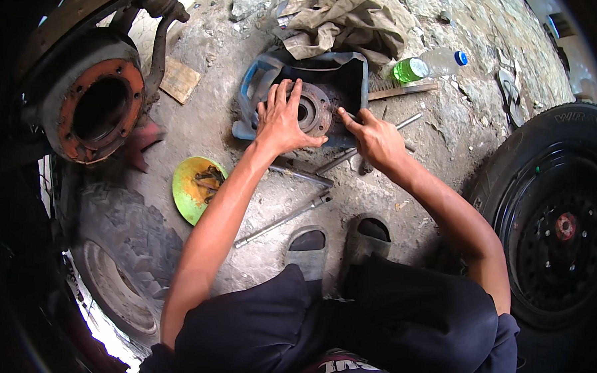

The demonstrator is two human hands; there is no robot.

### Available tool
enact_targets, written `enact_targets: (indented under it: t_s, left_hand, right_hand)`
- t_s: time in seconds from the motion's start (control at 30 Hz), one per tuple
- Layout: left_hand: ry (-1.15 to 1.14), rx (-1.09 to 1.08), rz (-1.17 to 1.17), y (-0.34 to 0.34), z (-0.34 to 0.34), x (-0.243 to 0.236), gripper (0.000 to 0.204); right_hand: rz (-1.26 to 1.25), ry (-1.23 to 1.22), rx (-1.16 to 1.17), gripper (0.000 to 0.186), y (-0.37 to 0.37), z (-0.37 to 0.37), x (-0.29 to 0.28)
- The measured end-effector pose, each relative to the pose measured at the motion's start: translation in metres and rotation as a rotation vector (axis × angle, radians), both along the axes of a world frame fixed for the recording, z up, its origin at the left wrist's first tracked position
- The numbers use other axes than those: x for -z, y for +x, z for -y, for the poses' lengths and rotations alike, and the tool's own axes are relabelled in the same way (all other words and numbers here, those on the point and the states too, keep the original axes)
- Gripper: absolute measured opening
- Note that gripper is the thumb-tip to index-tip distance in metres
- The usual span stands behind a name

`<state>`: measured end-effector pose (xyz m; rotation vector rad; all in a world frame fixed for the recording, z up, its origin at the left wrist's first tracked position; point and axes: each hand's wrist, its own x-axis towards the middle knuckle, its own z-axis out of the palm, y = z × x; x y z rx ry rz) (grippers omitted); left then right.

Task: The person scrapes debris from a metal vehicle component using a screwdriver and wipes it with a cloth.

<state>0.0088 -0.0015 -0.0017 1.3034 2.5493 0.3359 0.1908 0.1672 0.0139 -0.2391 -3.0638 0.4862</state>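
The left hand (281, 119) is lying open, fingers spread, flat on a rusty wheel hub (313, 110) that is sitting in a cut plastic tub (346, 75) on the ground, its bore facing up. The right hand (375, 138) is pinching what looks like a thin tool against the hub's rim.

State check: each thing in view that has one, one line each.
left hand: flat, fingers spread on the wheel hub
right hand: closed on a thin tool, tip at the hub
wheel hub: lying in a cut plastic container, rusty, greasy
plastic container: cut open, lying on the ground
bottle: lying on its side, capped, green liquid inside
yellow-green dish: holding small parts
wheel: off the vehicle
brake backplate: exposed, hub removed
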Motion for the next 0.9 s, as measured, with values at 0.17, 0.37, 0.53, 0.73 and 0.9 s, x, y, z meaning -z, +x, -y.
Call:
enact_targets:
  t_s: [0.17, 0.37, 0.53, 0.73, 0.9]
  left_hand:
    - [0.016, 0.001, -0.02, -0.001, 0.0, 0.004, 0.141]
    - [-0.001, -0.027, 0.011, -0.006, 0.0, 0.004, 0.141]
    - [0.014, 0.013, -0.018, -0.001, 0.002, 0.005, 0.142]
    - [0.026, 0.01, 0.009, -0.007, 0.001, 0.007, 0.143]
    - [-0.021, -0.013, 0.051, -0.003, 0.0, 0.0, 0.141]
  right_hand:
    - [0.028, -0.029, -0.033, 0.063, 0.018, 0.018, 0.003]
    - [-0.003, -0.003, 0.054, 0.061, 0.002, 0.013, -0.001]
    - [0.005, -0.006, 0.009, 0.063, 0.015, 0.016, 0.002]
    - [-0.061, -0.047, -0.015, 0.059, 0.018, 0.02, 0.003]
    - [0.017, -0.013, 0.084, 0.059, 0.003, 0.014, -0.006]
